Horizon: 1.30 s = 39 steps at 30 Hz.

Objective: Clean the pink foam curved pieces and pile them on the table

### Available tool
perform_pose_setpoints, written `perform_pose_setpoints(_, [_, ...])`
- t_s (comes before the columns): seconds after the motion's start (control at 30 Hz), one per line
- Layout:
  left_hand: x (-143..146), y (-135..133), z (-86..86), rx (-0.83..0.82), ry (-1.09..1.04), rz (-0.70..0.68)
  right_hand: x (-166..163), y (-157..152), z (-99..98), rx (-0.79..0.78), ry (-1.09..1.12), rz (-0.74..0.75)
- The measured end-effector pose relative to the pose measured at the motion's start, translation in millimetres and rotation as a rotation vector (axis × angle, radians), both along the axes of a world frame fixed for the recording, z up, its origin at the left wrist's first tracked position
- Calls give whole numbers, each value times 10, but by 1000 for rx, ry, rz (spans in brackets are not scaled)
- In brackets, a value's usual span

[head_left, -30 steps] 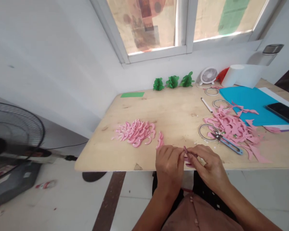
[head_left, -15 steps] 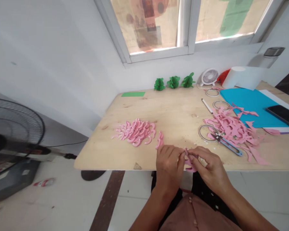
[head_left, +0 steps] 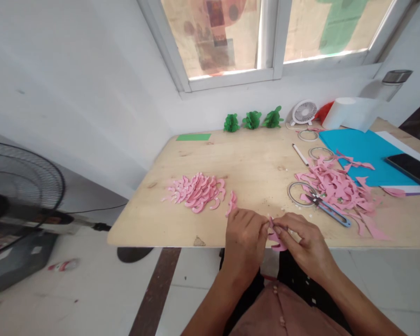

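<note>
Between my two hands, at the table's front edge, is a small curved pink paper piece point(head_left: 277, 242). My left hand point(head_left: 247, 233) pinches its upper end with thumb and forefinger. From the other side my right hand point(head_left: 299, 235) pinches the same piece, so both sets of fingertips nearly meet. The parts under the fingertips are hidden. Just beyond my left hand lies a short stack of pink crescents point(head_left: 232, 202). Farther left is a heap of pink paper crescents point(head_left: 199, 191).
Pink paper scraps point(head_left: 339, 186) lie to the right, with blue-handled thread snips point(head_left: 331, 212) and a tape ring point(head_left: 296, 203) beside them. Behind are a pen point(head_left: 300, 154), blue sheets point(head_left: 357, 154), a phone point(head_left: 413, 169), a small white fan point(head_left: 304, 113) and green paper shapes point(head_left: 252, 120).
Hardly anything differs. Both hands keep their pinch on the pink paper piece, with only a slight shift of the fingers and of the camera view.
</note>
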<state>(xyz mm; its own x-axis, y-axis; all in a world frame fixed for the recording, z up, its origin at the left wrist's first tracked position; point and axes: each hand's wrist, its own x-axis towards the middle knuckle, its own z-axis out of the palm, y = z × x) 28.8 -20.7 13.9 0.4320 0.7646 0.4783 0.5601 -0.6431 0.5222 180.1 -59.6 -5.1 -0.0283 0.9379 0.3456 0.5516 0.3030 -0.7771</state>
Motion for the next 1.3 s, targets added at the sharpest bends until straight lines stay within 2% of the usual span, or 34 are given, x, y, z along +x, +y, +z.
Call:
perform_pose_setpoints(0.27, [37,2,-43,-41,-61,31,-3,-9,21,-63,46,4])
perform_pose_setpoints(0.33, [40,2,-55,-119,-106,55,0,-10,20,-94,85,0])
perform_pose_setpoints(0.5, [20,56,-128,-436,-297,138,9,-5,-25,-258,279,-78])
perform_pose_setpoints(0.7, [9,153,-272,-441,-333,210,20,3,-118,-342,501,-172])
perform_pose_setpoints(0.8, [17,174,-316,-445,-419,173,18,5,-120,-352,544,-181])
perform_pose_setpoints(0.87, [28,176,-320,-506,-484,143,12,5,-106,-355,584,-189])
perform_pose_setpoints(1.1, [72,113,-185,-912,-700,-138,-19,21,-74,-407,774,-132])
perform_pose_setpoints(1.3, [47,62,-112,-932,-744,-153,-29,26,-101,-390,762,-196])
